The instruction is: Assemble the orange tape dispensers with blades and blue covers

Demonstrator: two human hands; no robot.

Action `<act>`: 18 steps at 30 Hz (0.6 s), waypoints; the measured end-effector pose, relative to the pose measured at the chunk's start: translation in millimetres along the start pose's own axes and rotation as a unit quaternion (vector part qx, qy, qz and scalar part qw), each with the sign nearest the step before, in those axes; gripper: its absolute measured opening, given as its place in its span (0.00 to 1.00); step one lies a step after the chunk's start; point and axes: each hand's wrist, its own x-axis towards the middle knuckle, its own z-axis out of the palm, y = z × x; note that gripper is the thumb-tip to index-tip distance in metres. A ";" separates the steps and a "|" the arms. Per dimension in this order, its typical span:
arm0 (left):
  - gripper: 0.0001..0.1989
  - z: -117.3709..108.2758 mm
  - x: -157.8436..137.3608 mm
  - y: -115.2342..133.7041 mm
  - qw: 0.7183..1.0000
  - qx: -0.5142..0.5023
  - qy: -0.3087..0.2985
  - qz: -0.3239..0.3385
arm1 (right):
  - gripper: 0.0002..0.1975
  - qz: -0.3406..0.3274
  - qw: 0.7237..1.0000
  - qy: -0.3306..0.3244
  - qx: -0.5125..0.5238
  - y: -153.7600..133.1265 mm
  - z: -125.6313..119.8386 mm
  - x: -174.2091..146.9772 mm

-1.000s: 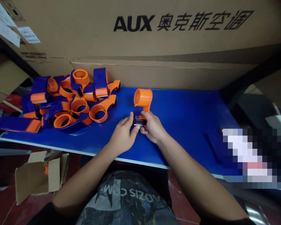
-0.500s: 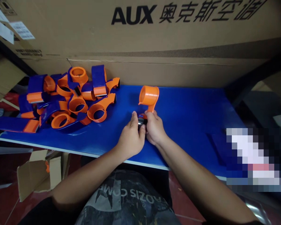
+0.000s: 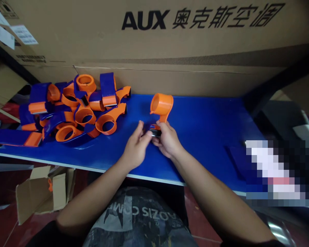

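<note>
An orange tape dispenser [image 3: 162, 104] is held over the blue tabletop, its round hub up and its dark blade end low, between my hands. My right hand [image 3: 171, 140] is closed around its orange neck and lower part. Just to the left, my left hand [image 3: 136, 145] has its thumb and forefinger spread apart, the thumb tip at the dispenser's dark end. The rest of its fingers are partly hidden. A heap of orange and blue tape dispensers [image 3: 85, 116] lies on the table at the left.
A large cardboard box [image 3: 185, 80] stands along the back of the blue table [image 3: 203, 137]. An opened small carton [image 3: 34, 195] sits on the floor at lower left. At the right edge is a pixelated patch, with a dark flat piece [image 3: 235, 159] beside it.
My left hand has drawn back to the left and its thumb and forefinger have spread. The held dispenser has shifted slightly left, still in my right hand. The heap is unchanged.
</note>
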 end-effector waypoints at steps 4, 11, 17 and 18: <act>0.29 1.7 27.4 15.4 0.975 -0.182 0.100 -0.079 | 0.13 0.008 0.999 -0.040 -0.022 -0.2 -0.5 -2.8; 0.33 37.8 49.8 12.0 0.971 -0.226 0.033 -0.068 | 0.14 -0.008 0.994 -0.082 -0.069 9.6 -1.9 -6.3; 0.37 46.2 58.5 6.1 0.988 -0.147 0.016 -0.044 | 0.12 -0.021 0.998 -0.051 -0.039 9.3 -3.1 -2.9; 0.38 43.4 61.2 7.2 0.989 -0.139 0.006 -0.052 | 0.12 -0.021 0.998 -0.055 -0.036 8.6 -2.6 -3.1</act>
